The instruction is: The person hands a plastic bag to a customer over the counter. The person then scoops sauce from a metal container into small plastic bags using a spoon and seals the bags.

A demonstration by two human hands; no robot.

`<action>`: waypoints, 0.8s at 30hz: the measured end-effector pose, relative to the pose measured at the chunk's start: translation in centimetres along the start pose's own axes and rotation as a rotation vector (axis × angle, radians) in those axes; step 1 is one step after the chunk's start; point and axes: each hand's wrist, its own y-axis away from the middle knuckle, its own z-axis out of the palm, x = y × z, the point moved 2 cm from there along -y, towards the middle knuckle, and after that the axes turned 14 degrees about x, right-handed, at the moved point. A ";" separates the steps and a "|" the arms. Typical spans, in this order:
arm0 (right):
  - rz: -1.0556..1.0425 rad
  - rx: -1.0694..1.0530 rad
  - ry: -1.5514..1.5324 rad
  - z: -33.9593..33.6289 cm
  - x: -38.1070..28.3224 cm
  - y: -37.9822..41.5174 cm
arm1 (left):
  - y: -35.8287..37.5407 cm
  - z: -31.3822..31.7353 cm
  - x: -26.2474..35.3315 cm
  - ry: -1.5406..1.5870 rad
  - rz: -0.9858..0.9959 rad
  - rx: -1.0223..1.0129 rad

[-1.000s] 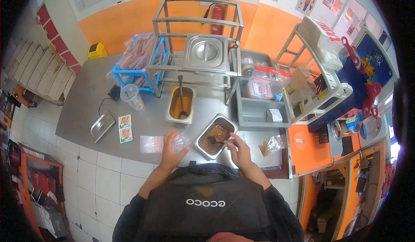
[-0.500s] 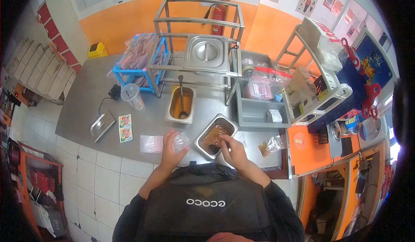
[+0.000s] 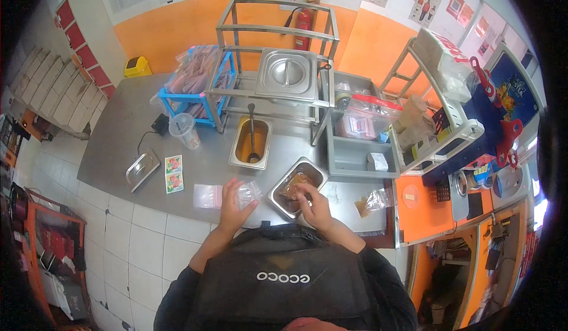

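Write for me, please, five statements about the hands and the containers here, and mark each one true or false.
1. The right hand is at the pan with brown contents. True.
2. The left hand is inside the pan of orange liquid. False: it is beside a clear plastic item, nearer to the person.
3. A ladle rests in the pan of orange liquid. True.
4. The blue basket stands right of the metal rack in the picture. False: the blue basket is on the left of the metal rack.
5. The brown contents are covered by a lid. False: they are uncovered.
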 end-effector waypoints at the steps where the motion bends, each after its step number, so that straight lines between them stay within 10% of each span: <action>1: 0.135 0.021 -0.112 -0.1 0.6 0.2 | 0.0 0.1 0.1 -0.007 -0.002 -0.003; 14: 0.860 0.545 -0.712 -2.8 9.7 2.9 | -0.1 0.3 0.2 -0.008 0.022 -0.012; 24: 0.894 0.700 -0.705 -4.3 10.7 3.6 | 0.0 0.1 0.5 -0.017 0.015 -0.003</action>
